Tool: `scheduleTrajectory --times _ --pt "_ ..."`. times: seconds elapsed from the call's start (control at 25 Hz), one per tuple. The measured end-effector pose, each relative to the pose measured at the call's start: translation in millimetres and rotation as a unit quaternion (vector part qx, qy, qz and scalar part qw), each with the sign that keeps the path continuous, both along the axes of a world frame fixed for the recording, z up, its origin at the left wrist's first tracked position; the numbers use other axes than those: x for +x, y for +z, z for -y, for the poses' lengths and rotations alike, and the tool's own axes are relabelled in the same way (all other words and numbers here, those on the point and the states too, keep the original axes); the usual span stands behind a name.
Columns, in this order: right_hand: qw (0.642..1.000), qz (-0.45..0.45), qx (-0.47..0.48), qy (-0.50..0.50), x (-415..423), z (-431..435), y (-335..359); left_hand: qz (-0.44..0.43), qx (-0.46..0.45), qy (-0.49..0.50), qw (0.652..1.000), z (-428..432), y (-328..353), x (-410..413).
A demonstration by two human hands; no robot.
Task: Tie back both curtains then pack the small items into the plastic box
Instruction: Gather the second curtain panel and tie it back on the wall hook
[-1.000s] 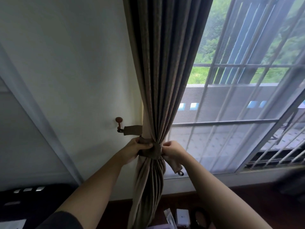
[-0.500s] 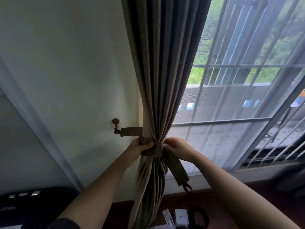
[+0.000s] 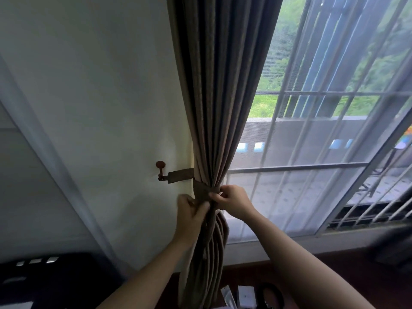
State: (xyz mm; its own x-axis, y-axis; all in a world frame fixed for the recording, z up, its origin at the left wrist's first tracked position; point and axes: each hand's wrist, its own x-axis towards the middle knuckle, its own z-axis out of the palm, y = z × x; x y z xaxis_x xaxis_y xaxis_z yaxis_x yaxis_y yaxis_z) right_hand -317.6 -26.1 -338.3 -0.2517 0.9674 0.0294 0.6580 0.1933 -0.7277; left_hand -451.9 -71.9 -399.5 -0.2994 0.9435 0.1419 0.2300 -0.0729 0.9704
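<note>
A pale wall (image 3: 100, 108) takes up the left of the view, and a dark piece of furniture (image 3: 55, 284) is seen low at its foot. Near the wall's right edge a round-headed hook (image 3: 161, 171) is fixed. One end of the brown tieback (image 3: 180, 175) is caught on it, so the band is anchored while the rest is worked. From the hook the tieback is led across and wrapped round the curtain (image 3: 223, 108), which is gathered into a tight waist at that height and hangs in loose folds below.

The left hand (image 3: 189, 216) is laid against the gathered folds just under the band, apparently to keep them bunched. It is blurred, so whether anything is gripped cannot be told. The right hand (image 3: 231, 202) is closed on the band at its front, with the fabric pinched between curled fingers and thumb, presumably so the free end can be secured. This curtain is judged almost tied, though not finished.

Behind it, the window (image 3: 334, 166) is covered by a sheer layer. Small white packets (image 3: 245, 295) and a dark ring-shaped thing (image 3: 270, 295) are glimpsed at the bottom edge. No plastic box is in view, so the packing is judged not yet begun.
</note>
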Motion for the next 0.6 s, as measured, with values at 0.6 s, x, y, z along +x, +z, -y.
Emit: scheduleTrajectory --times 0.6 --pt "0.999 0.045 0.030 0.000 -42.1 5.6 13.7 -0.383 -0.077 -0.198 0.899 11.9 65.4 -100.3"
